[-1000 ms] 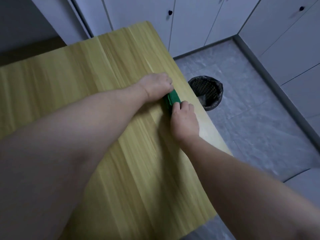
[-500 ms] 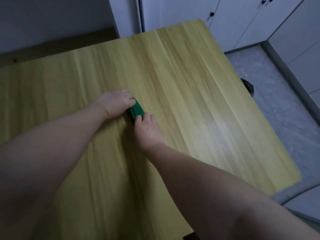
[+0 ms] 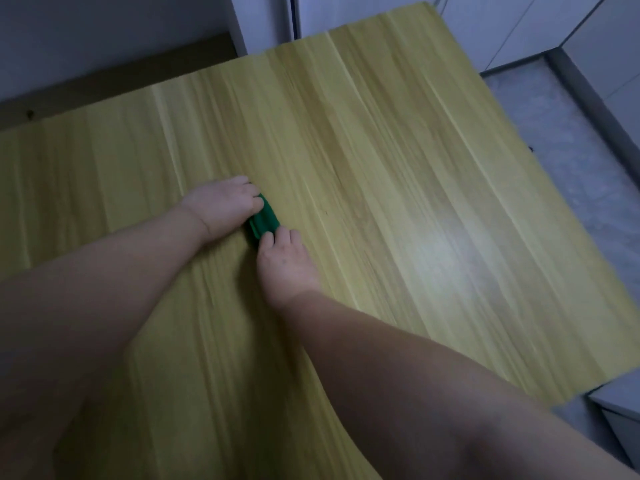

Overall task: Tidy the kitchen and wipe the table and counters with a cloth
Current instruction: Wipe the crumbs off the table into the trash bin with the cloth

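A small folded green cloth [image 3: 264, 220] lies on the yellow wooden table [image 3: 398, 188], left of the table's middle. My left hand [image 3: 221, 206] grips the cloth's far end with curled fingers. My right hand [image 3: 285, 259] holds the near end, its fingers curled over the cloth. Both hands cover much of the cloth, so only a short green strip shows between them. Both forearms reach in from the bottom of the view.
White cabinet doors [image 3: 381, 12] stand behind the table. Grey tiled floor [image 3: 568, 140] runs along the table's right edge. A grey wall [image 3: 104, 32] and a dark ledge [image 3: 121, 81] lie at the back left. A pale box corner [image 3: 620, 410] sits at lower right.
Both hands slid the green cloth leftward across the table, from its right edge by the black bin to left of the middle. The bin has left the view.
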Available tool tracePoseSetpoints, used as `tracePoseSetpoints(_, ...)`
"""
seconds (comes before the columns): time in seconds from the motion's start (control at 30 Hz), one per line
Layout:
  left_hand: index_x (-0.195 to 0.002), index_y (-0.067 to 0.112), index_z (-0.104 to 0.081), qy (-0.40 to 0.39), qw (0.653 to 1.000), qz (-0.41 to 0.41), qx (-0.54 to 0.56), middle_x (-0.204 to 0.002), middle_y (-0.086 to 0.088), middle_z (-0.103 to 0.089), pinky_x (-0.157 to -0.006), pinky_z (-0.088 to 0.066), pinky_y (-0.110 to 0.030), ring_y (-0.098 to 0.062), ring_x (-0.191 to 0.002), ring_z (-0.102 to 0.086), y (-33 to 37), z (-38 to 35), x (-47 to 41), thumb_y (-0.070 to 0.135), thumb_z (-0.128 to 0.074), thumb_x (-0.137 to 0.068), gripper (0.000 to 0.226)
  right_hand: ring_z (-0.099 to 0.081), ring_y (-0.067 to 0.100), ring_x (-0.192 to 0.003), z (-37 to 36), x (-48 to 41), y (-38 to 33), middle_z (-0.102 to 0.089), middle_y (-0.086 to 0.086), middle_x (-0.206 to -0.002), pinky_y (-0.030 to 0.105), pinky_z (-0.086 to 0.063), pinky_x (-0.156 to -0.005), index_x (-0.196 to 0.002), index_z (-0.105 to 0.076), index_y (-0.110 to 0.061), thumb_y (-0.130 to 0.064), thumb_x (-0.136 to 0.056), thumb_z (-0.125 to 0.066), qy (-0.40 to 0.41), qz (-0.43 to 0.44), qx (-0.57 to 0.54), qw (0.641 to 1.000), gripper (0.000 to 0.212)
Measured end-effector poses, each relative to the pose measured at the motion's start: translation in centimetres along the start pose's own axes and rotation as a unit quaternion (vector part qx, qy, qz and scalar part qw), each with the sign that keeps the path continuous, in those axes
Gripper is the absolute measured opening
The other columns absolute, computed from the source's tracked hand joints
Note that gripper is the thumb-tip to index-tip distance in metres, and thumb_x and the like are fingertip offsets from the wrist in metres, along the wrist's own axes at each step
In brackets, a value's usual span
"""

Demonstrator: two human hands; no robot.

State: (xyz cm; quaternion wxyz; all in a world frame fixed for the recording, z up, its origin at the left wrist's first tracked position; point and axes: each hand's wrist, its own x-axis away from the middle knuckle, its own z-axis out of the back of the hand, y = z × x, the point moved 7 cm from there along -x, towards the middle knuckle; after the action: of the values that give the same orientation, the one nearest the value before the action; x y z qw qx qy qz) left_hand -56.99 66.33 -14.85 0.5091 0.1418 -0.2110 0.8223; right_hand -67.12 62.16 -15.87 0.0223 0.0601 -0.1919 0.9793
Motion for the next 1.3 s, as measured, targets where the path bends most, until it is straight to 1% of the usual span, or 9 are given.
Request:
tracePoseSetpoints(0.17,-0.103,0.007,-0.064,0.037,0.999,0.009,0.014,-0.104,-0.008,-0.06,-0.086,-0.048,-0.037,-0.026,-0.106,-0.051,1.5,4.0,-6.2,0.012,-0.043,-0.097,0.022,-0.05,0.033,-0.105,2.7,-1.7,6.4,-0.054,0.016,-0.113,0.038,-0.045,-0.082,-0.115,-0.054,-0.004,-0.004,-0.096,-0.038,0.029,-0.019,0.026,0.999,0.025)
tracePoseSetpoints(0.37,-0.11,0.007,-0.064,0.052,0.999,-0.008,-0.004,-0.11,-0.009,-0.062,-0.085,-0.047,-0.035,-0.028,-0.111,-0.054,5.6,10.8,-17.4,0.013,-0.044,-0.097,0.025,-0.053,0.036,-0.098,7.1,-3.2,18.3,-0.057,0.018,-0.103,0.042,-0.046,-0.076,-0.103,-0.058,-0.003,-0.007,-0.088,-0.026,0.077,-0.075,0.055,0.993,0.035)
tracePoseSetpoints(0.5,-0.111,0.004,-0.066,0.084,0.996,-0.025,0.001,-0.108,-0.014,-0.064,-0.087,-0.053,-0.039,-0.035,-0.108,-0.06,8.9,15.5,-26.2,0.013,-0.047,-0.095,0.027,-0.057,0.037,-0.079,10.7,-3.7,27.8,-0.058,0.02,-0.085,0.043,-0.048,-0.064,-0.085,-0.06,-0.002,-0.006,-0.081,-0.03,0.119,-0.129,0.086,0.981,0.03)
tracePoseSetpoints(0.67,-0.111,0.0,-0.065,0.125,0.991,-0.033,0.015,-0.107,-0.019,-0.062,-0.085,-0.051,-0.043,-0.04,-0.107,-0.059,13.1,20.9,-35.0,0.008,-0.046,-0.093,0.027,-0.049,0.038,-0.101,14.2,-3.9,37.6,-0.054,0.021,-0.109,0.045,-0.04,-0.081,-0.105,-0.055,-0.002,-0.003,-0.086,-0.026,0.098,-0.176,0.109,0.973,0.034)
tracePoseSetpoints(0.8,-0.111,0.003,-0.066,0.15,0.987,-0.056,-0.022,-0.109,-0.015,-0.063,-0.085,-0.052,-0.044,-0.036,-0.109,-0.056,16.0,23.5,-38.6,0.003,-0.045,-0.094,0.027,-0.05,0.038,-0.097,16.0,-3.4,42.4,-0.055,0.022,-0.106,0.045,-0.039,-0.083,-0.103,-0.055,-0.001,-0.006,-0.081,-0.018,0.118,-0.185,0.124,0.968,0.044)
tracePoseSetpoints(0.9,-0.112,0.005,-0.066,0.152,0.986,-0.057,-0.034,-0.109,-0.013,-0.063,-0.083,-0.052,-0.044,-0.035,-0.109,-0.054,16.6,23.8,-39.8,0.001,-0.044,-0.095,0.028,-0.05,0.038,-0.096,16.7,-3.2,43.5,-0.055,0.022,-0.105,0.045,-0.039,-0.081,-0.102,-0.055,0.0,-0.005,-0.08,-0.014,0.124,-0.193,0.124,0.965,0.047)
tracePoseSetpoints(1.0,-0.113,0.006,-0.065,0.147,0.986,-0.065,-0.04,-0.111,-0.012,-0.063,-0.083,-0.051,-0.041,-0.033,-0.109,-0.054,17.2,24.4,-40.4,0.001,-0.043,-0.095,0.029,-0.047,0.037,-0.104,16.7,-3.4,44.1,-0.052,0.021,-0.114,0.043,-0.038,-0.088,-0.11,-0.052,-0.002,0.001,-0.089,-0.028,0.098,-0.202,0.118,0.967,0.033)
tracePoseSetpoints(1.13,-0.116,0.009,-0.064,0.136,0.989,-0.051,-0.04,-0.116,-0.011,-0.06,-0.076,-0.044,-0.035,-0.03,-0.112,-0.053,17.0,24.9,-39.0,0.002,-0.04,-0.098,0.031,-0.045,0.036,-0.107,17.2,-3.1,43.4,-0.049,0.02,-0.117,0.042,-0.04,-0.089,-0.112,-0.05,-0.003,0.004,-0.09,-0.035,0.078,-0.206,0.119,0.968,0.027)
tracePoseSetpoints(1.3,-0.115,0.006,-0.061,0.139,0.99,-0.014,-0.002,-0.114,-0.011,-0.059,-0.078,-0.051,-0.041,-0.03,-0.114,-0.051,14.8,22.6,-34.0,0.005,-0.04,-0.099,0.026,-0.045,0.036,-0.104,16.7,-2.2,39.3,-0.05,0.02,-0.113,0.041,-0.038,-0.085,-0.109,-0.05,-0.004,0.003,-0.088,-0.037,0.078,-0.172,0.123,0.974,0.026)
